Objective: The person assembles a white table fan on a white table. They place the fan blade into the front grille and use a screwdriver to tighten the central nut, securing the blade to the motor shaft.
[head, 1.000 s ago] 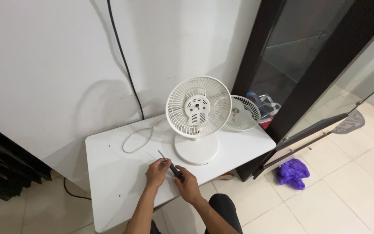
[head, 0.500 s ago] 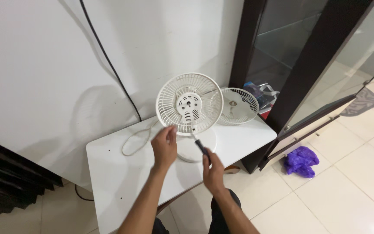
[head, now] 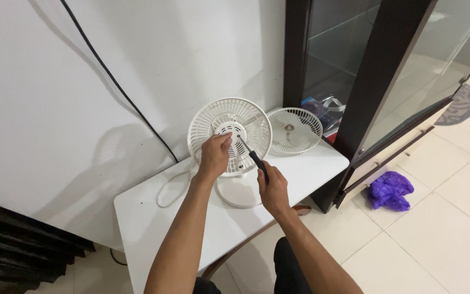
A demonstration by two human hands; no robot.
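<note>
Right hand point(head: 273, 188) grips the screwdriver point(head: 252, 155) handle firmly, tip at the fan point(head: 229, 136) hub; left hand point(head: 214, 157) pinches the rear housing. I judge the plastic grille light and brittle, best braced at the hub on the bench point(head: 153, 228).

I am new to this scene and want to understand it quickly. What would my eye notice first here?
First, the white fan standing on the white table by the wall, with the left hand on its rear housing. The right hand holds a screwdriver, tip toward that housing. Behind, a loose fan grille leans near the dark glass cabinet, and a purple bag lies on the tiled floor.
</note>
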